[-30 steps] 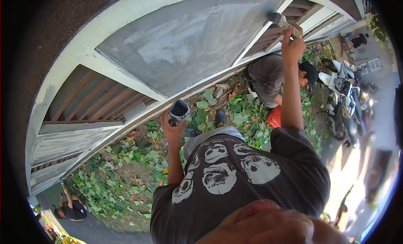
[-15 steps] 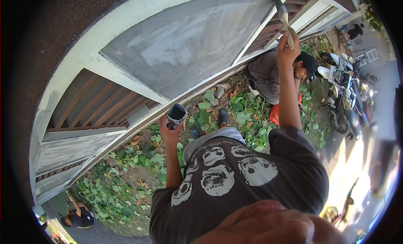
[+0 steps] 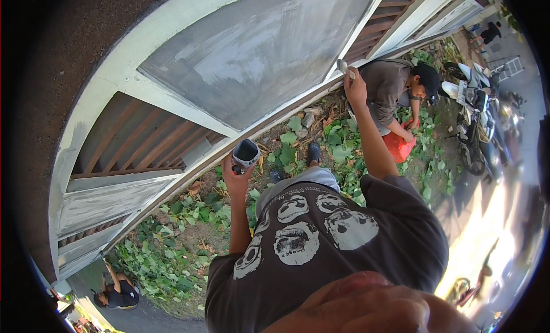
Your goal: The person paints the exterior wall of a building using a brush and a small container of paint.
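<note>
My left hand (image 3: 235, 177) is closed around a paint container (image 3: 246, 155), whose inside is dark and whose rim is smeared grey. My right hand (image 3: 356, 87) grips a paintbrush (image 3: 343, 68) by its pale handle; most of the brush is foreshortened. The brush is close to the white frame (image 3: 342, 53) at the right edge of a grey panel (image 3: 252, 58). Whether its bristles touch the frame I cannot tell. Streaky, lighter paint covers the middle of the panel.
Brown slats (image 3: 143, 138) fill the openings beside the panel. A co-worker (image 3: 389, 86) crouches at right with a red bag (image 3: 399, 146). Green leafy plants (image 3: 166, 247) cover the ground. Motorcycles (image 3: 475, 115) stand farther right; another person (image 3: 119, 292) is at lower left.
My right hand and the brush have come down and left from the panel's upper right corner along its edge. The container stays in my left hand. The co-worker's arms now show at the red bag.
</note>
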### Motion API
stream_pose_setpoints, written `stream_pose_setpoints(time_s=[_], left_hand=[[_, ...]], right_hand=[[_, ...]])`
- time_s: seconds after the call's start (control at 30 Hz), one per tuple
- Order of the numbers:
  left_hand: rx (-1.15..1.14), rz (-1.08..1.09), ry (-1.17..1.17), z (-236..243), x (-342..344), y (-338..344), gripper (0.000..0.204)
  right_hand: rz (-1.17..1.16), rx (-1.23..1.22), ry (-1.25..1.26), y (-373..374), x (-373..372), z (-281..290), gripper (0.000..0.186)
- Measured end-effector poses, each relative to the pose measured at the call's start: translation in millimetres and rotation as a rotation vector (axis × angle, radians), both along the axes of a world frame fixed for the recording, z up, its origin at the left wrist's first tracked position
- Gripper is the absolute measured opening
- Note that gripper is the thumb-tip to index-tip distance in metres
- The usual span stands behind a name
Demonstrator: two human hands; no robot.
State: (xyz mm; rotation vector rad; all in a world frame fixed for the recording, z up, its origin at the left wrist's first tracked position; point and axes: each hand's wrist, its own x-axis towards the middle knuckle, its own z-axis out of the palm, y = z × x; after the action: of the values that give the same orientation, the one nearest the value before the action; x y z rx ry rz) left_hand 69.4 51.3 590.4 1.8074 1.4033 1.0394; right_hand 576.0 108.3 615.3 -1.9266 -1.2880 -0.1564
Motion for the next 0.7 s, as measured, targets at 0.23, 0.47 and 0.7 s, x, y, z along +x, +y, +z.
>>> stream_pose_setpoints(time_s=[0.23,0.47,0.7], left_hand=[[-0.09,0.024,-0.024,8,9,-7,0.081],[-0.064,0.046,-0.004,2,21,-11,0.081],[-0.055,0.071,0.006,-4,26,-11,0.08]], right_hand=[[0.013,-0.046,0.05,28,14,-11,0.016],[-0.002,-0.018,0.003,38,30,-16,0.015],[-0.072,0.204,-0.177,29,29,67,0.025]])
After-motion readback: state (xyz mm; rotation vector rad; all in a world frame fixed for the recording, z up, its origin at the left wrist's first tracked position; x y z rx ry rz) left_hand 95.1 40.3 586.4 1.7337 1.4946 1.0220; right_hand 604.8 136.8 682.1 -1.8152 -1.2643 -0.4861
